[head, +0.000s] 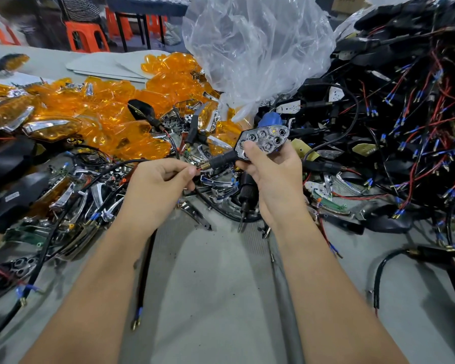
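Observation:
My right hand (pixel 271 172) grips a turn-signal lamp body (pixel 264 139), a chrome reflector with several round sockets on a black threaded stem (pixel 221 161). Its thumb lies across the reflector's left side. My left hand (pixel 158 179) pinches the black cable with red wire (pixel 199 171) right where it leaves the stem's end. That cable loops away to the left and trails down over the grey table (pixel 221 285), ending in a blue-sleeved brass terminal (pixel 137 319).
Orange lenses (pixel 132 101) are heaped at the back left, chrome trims and black housings (pixel 71 195) to the left. A crumpled clear plastic bag (pixel 252 48) stands behind. A big tangle of black lamps with red and blue wires (pixel 405 122) fills the right. Orange stools (pixel 87 35) stand beyond.

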A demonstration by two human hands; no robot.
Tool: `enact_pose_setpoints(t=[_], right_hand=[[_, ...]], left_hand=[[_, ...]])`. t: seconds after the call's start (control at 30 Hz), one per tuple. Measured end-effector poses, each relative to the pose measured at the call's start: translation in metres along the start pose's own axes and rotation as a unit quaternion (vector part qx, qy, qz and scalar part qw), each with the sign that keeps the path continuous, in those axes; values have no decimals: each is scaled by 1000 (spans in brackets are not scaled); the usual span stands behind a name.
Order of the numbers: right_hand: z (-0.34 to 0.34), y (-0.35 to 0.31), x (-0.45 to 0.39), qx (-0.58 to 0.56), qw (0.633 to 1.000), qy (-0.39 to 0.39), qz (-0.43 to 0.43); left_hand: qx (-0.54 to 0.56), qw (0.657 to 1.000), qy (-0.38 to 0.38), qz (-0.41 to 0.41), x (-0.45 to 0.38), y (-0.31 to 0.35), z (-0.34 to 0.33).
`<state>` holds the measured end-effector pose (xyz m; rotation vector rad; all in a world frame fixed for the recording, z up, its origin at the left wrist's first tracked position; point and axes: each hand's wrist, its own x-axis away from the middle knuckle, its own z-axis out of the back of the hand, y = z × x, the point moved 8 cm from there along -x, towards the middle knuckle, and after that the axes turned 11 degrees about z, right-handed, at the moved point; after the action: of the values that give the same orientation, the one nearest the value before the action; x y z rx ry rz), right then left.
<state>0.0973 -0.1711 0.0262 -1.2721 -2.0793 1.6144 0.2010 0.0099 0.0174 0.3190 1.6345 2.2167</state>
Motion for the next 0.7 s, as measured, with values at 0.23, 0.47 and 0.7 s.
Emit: enact_pose_setpoints(t=[0.23,0.47,0.7], right_hand=[[-3,4,2,-4,1000,-3,2],[-3,5,3,8,1000,2,8],[-1,3,1,-9,1000,21,8]], left_hand=[[-27,999,26,-10,3,1,-4],[-30,999,34,-6,7,3,-7],[-25,1000,12,1,6,5,-11]])
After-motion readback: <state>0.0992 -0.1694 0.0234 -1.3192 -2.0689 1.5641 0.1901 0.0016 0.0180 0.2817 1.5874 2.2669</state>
